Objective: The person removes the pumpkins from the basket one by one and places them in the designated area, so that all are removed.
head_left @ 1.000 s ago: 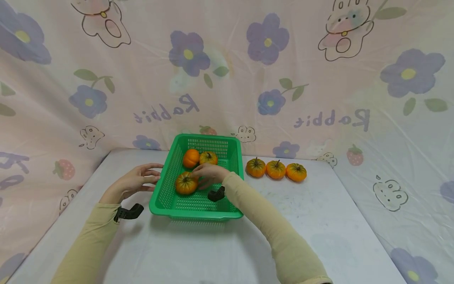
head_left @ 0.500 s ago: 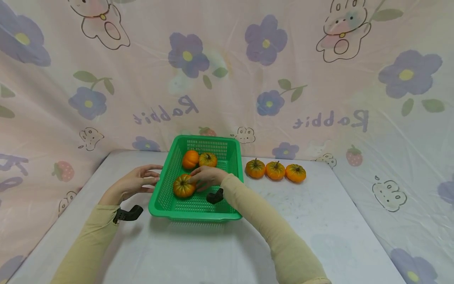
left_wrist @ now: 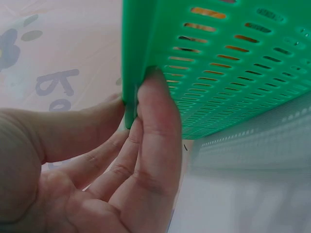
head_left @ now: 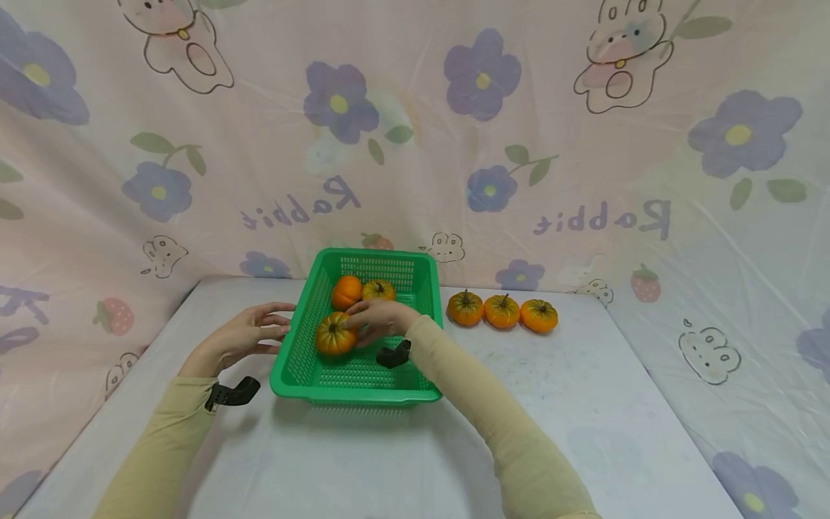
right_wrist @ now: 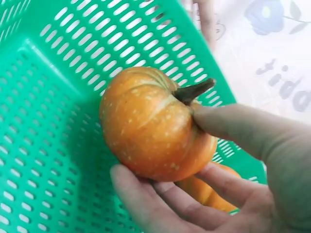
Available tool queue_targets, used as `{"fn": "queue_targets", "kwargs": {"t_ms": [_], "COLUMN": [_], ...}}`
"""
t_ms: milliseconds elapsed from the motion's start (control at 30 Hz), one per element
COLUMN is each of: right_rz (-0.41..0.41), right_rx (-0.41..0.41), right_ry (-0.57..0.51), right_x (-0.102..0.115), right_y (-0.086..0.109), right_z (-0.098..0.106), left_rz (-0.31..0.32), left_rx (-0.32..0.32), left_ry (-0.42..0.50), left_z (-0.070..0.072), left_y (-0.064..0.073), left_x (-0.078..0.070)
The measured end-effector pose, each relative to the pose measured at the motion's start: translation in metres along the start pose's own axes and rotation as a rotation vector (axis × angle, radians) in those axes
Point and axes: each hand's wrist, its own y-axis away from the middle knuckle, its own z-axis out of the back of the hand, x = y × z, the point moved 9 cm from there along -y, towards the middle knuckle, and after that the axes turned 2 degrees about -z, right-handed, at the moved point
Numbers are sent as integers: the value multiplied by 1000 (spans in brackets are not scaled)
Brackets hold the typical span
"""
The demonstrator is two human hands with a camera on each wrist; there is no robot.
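Observation:
A small orange pumpkin point(head_left: 335, 334) with a greenish top and dark stem is gripped by my right hand point(head_left: 384, 321) inside a green plastic basket point(head_left: 363, 394). In the right wrist view, my thumb presses this pumpkin point(right_wrist: 146, 121) beside its stem and my fingers curl under it. Two other pumpkins lie at the basket's far end: a plain orange one point(head_left: 348, 293) and a green-streaked one point(head_left: 379, 290). My left hand point(head_left: 243, 336) is at the basket's left side. The left wrist view shows its thumb and fingers pinching the basket rim point(left_wrist: 136, 58).
Right of the basket, three pumpkins stand in a row on the white table: a left one point(head_left: 465, 308), a middle one point(head_left: 502, 311) and a right one point(head_left: 540, 316). A patterned cloth point(head_left: 415, 144) hangs behind the table and at its sides.
My right hand has shifted the gripped pumpkin slightly left and nearer me, then a little back up within the basket. My left hand has stayed at the rim.

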Motion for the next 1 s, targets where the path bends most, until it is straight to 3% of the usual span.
{"fn": "queue_targets", "kwargs": {"t_ms": [233, 433, 567, 1000], "right_rz": [52, 109, 126, 202], "right_rx": [-7, -23, -42, -95], "right_ry": [-74, -94, -162, -350], "right_x": [14, 25, 30, 30], "right_y": [10, 18, 26, 51], "right_z": [9, 26, 39, 84], "left_rz": [-2, -2, 2, 9], "left_rx": [1, -1, -1, -7], "left_ry": [1, -1, -2, -4], "left_z": [1, 0, 0, 0], "left_y": [1, 3, 3, 3], "left_x": [0, -2, -2, -1]}}
